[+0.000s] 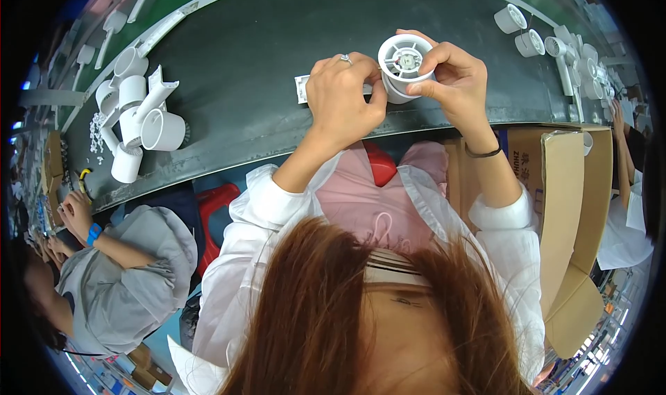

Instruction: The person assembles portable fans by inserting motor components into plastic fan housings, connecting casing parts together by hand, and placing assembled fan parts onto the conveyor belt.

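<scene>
My right hand [454, 79] grips a white round fan housing [386, 50] by its rim, thumb in front and fingers curled over the far side. The housing's open face is tilted up, showing spokes and a small motor [407, 62] in the middle. At the housing's left side is my left hand [343, 100], its fingers bent and closed close against the housing. What its fingertips pinch is hidden. A white handle-like piece [302, 89] sticks out to the left from beneath this hand.
White cylinder housings with handles [163, 129] are heaped on the dark worktable [267, 48] at left, beside small white parts [96, 132]. More housings [531, 42] lie at far right. An open cardboard box [560, 214] stands by my right arm. A co-worker's hand [76, 213] is at left.
</scene>
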Demonstrator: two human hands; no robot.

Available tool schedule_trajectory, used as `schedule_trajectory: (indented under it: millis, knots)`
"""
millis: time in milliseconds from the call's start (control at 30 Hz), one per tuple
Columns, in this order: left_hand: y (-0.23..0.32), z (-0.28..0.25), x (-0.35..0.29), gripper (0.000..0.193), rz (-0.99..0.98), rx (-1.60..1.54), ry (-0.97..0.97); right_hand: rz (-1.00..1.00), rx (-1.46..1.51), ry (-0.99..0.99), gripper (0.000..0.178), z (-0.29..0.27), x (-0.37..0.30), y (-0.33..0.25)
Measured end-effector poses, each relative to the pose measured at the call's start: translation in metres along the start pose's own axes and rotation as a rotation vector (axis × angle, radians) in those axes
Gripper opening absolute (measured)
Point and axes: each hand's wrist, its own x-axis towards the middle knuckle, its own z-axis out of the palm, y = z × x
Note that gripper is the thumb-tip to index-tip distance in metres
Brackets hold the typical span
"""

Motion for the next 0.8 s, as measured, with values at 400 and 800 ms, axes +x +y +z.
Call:
schedule_trajectory:
  millis: [400,800]
  knots:
    - [0.000,0.000,-0.001,0.004,0.023,0.041,0.024,0.016,-0.053,-0.038,0.027,0.000,0.005,-0.002]
    - [-0.003,0.003,-0.001,0.005,0.051,0.036,0.031,0.031,0.067,-0.144,0.031,-0.005,0.013,0.004]
